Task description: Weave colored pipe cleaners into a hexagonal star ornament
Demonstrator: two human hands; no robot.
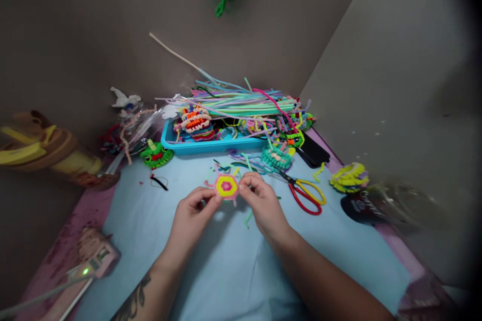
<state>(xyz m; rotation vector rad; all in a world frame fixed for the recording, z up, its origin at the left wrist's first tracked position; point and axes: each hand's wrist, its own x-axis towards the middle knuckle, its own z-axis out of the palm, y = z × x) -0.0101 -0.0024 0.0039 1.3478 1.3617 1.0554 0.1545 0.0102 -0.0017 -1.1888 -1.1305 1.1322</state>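
Between my two hands is a small woven pipe-cleaner disc (222, 192), pink at the centre, then yellow, with a pink outer ring and short stems sticking out around it. My left hand (196, 215) pinches its left edge between thumb and fingers. At its right edge my right hand (261, 204) is closed, thumb against the fingers, on the rim or one of the stems. The disc is held above the light blue cloth (229, 266). Right of my right hand lie scissors (307, 195) with one red and one yellow handle loop.
A blue tray (211, 148) at the back holds many pipe cleaners (241, 103) and woven pieces. A green frog-like piece (156, 154), a teal piece (276, 157), a black phone-like object (314, 150), a yellow piece (348, 178) and a clear cup (399, 205) surround the cloth. A power strip (100, 258) sits left.
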